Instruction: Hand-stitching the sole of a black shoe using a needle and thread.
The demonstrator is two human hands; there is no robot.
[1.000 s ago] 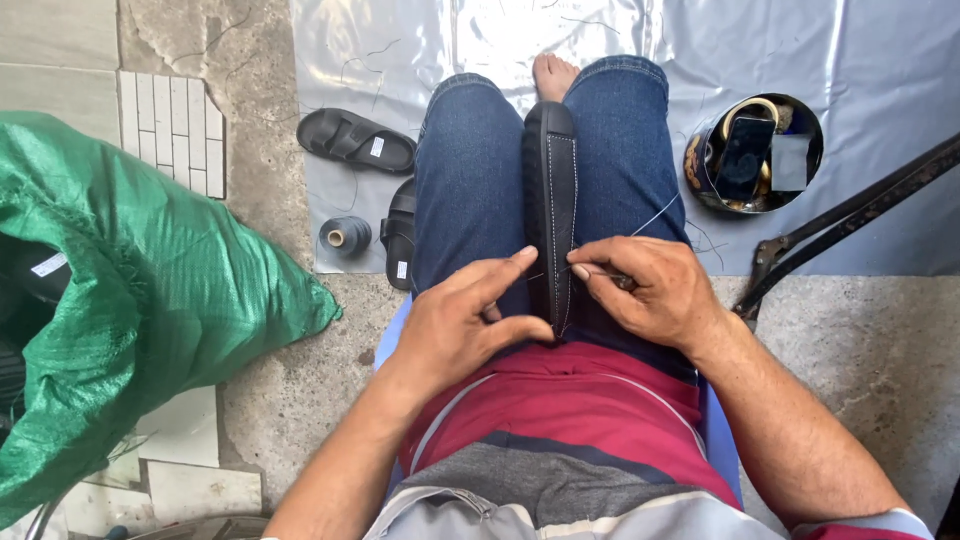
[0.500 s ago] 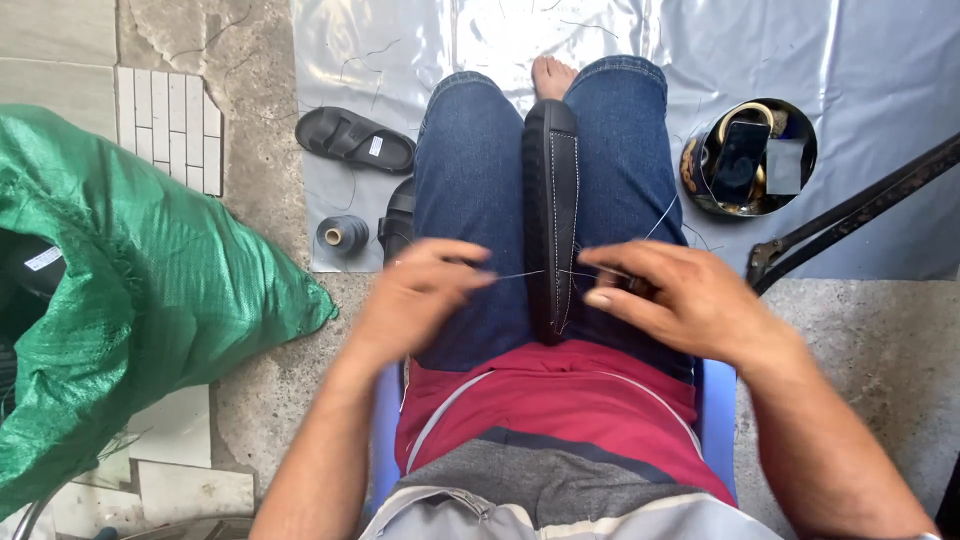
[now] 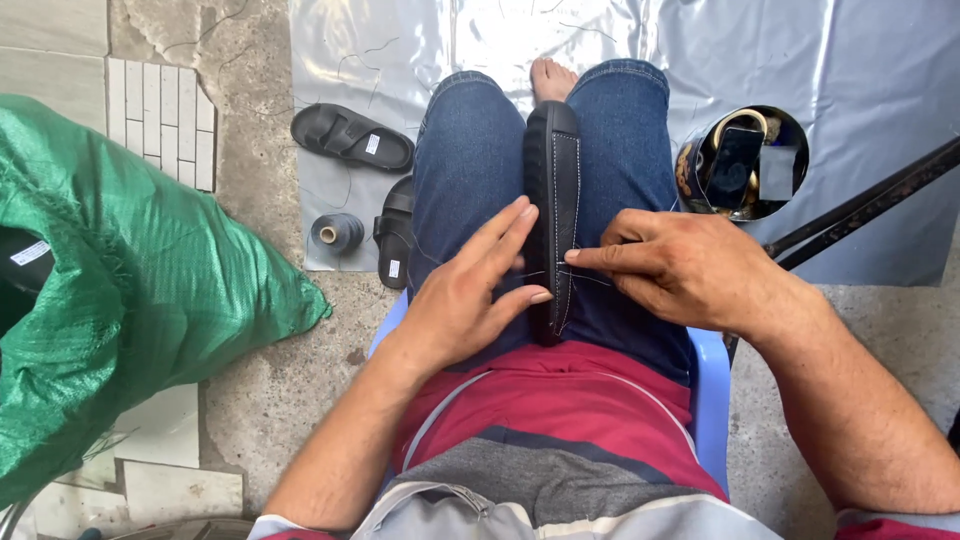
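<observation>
The right hand (image 3: 690, 268) pinches a thin thread at the edge of a black shoe (image 3: 553, 215) wedged upright between the knees. The left hand (image 3: 470, 295), fingers spread, braces the shoe's other side. A sharp tug could snap the thread.

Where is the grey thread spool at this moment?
In the head view, the grey thread spool stands on the floor at the person's left, beside a black sandal and near the green sack.

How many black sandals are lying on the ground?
2. One black sandal lies flat on the plastic sheet, left of the knees. A second sandal sits just below it, partly hidden behind the left leg. More may be hidden.
</observation>
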